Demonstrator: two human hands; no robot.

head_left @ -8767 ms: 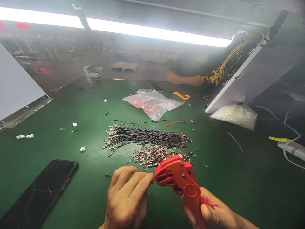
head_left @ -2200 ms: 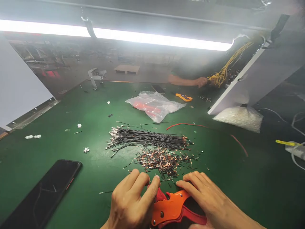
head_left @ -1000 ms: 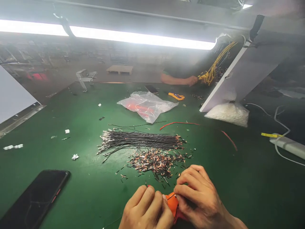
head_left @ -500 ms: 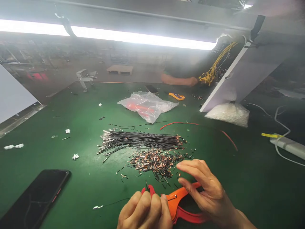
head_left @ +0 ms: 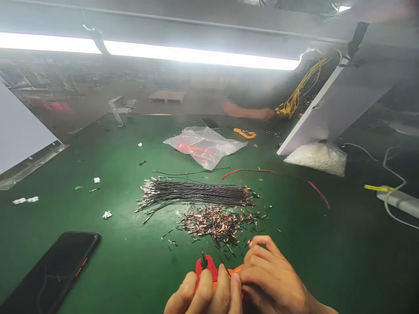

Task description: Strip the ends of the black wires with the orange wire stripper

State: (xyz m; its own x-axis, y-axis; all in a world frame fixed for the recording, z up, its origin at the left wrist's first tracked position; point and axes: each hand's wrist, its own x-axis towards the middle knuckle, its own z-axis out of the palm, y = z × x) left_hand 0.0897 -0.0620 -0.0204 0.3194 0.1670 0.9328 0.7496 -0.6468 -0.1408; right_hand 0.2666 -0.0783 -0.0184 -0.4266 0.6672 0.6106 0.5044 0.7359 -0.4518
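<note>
My left hand (head_left: pixel 206 294) is at the bottom centre, its fingers curled and pinched together. The dark end of a thin black wire (head_left: pixel 225 267) sticks up between its index finger and thumb. Just behind those knuckles are the red jaws of a wire stripper (head_left: pixel 212 264), its orange body mostly covered by both hands. Fingers bent, my right hand (head_left: pixel 278 277) reaches over the tool and its tips meet my left thumb; what they pinch is hidden. Beyond lie a heap of black and copper wire scraps (head_left: pixel 212 222) and a bundle of black wires (head_left: pixel 196 192) with metal tips at the left.
A phone (head_left: pixel 52 270) lies at the left front of the green table (head_left: pixel 131 253). Farther back are a clear plastic bag (head_left: pixel 206 146), a red wire (head_left: pixel 248 170) and a yellow tool (head_left: pixel 245 133). Across the table, a person's arm (head_left: pixel 248 112) is near yellow wires (head_left: pixel 294 96).
My right hand has moved left and closed, its fingertips now against my left hand. The wire with a white end left of my left hand is out of sight. The view has shifted slightly.
</note>
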